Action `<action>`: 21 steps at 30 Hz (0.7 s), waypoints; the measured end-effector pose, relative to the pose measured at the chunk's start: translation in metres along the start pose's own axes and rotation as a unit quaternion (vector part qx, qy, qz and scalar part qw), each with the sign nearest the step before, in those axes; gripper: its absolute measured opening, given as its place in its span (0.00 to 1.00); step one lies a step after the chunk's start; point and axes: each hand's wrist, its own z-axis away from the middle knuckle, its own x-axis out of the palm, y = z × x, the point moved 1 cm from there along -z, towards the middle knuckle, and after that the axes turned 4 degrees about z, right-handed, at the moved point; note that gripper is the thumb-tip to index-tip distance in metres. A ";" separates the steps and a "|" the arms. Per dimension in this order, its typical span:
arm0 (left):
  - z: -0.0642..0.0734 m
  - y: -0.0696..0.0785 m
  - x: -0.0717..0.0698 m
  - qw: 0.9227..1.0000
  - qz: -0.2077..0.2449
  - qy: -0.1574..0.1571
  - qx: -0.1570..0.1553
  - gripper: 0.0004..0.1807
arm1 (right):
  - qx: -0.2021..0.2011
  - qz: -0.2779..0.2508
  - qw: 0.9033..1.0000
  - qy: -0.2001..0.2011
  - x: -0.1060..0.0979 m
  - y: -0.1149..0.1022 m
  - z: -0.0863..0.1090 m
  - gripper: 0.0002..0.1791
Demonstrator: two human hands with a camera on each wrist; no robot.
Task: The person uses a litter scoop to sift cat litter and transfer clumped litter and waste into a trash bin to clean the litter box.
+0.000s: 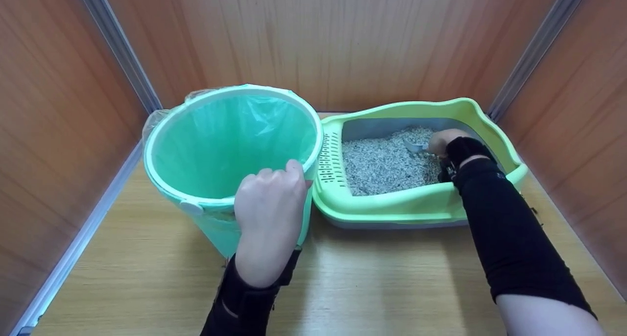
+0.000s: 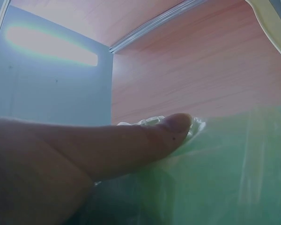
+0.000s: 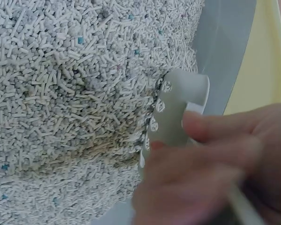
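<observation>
My left hand [image 1: 269, 196] grips the near right rim of a green trash bin [image 1: 193, 207], fingers curled over the edge. In the left wrist view the thumb [image 2: 145, 140] lies along the bin's outer side, over the liner's gathered edge. A green bag [image 1: 235, 125] lines the bin. My right hand [image 1: 443, 140] holds a pale litter scoop [image 3: 178, 98] by its handle, inside the litter box [image 1: 401, 204]. The scoop's slotted edge is sunk in grey pellet cat litter [image 1: 387, 164]. A brownish, darker streak [image 3: 93, 150] shows in the litter beside the scoop.
The bin stands left of the litter box, their rims nearly meeting. The box has a green raised rim and a perforated ledge [image 1: 332, 159] on its left. Wood-grain panels [image 1: 333, 42] with metal corner strips enclose three sides. Dark crumbs [image 1: 535, 210] lie on the floor at right.
</observation>
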 end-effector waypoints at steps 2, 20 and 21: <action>0.000 0.000 0.000 1.000 -0.003 0.007 0.001 0.34 | -0.013 0.023 1.000 -0.014 0.001 0.000 0.001 0.20; -0.001 -0.001 -0.001 1.000 -0.003 -0.007 0.002 0.33 | -0.044 0.091 0.994 -0.029 0.006 0.007 -0.010 0.29; -0.001 -0.001 -0.001 1.000 -0.003 -0.003 0.002 0.33 | -0.046 0.101 0.993 -0.028 0.006 0.006 -0.010 0.29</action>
